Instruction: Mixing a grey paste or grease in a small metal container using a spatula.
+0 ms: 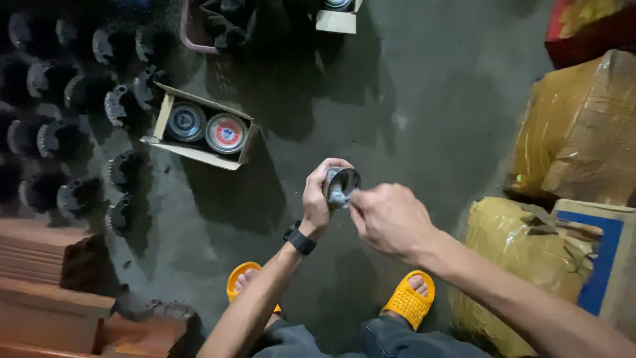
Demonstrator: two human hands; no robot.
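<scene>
Nearest, at six o'clock: two yellow sandals (409, 301) on the grey concrete floor (430, 99). Above them, near frame centre, the left hand (318, 195) (black wristwatch (299, 240) on its wrist) is wrapped around a small shiny metal cylinder (342, 182). The right hand (389, 219), fingers pinched shut, presses a pale bit of material into the cylinder's mouth; what it is cannot be told. At ten o'clock, well apart, an open cardboard box (199, 127) holds two round tins. Farther left lie dark toothed parts (122, 105).

Yellow sandals (409, 301), black wristwatch (299, 240), silvery metal cup (341, 183)
</scene>
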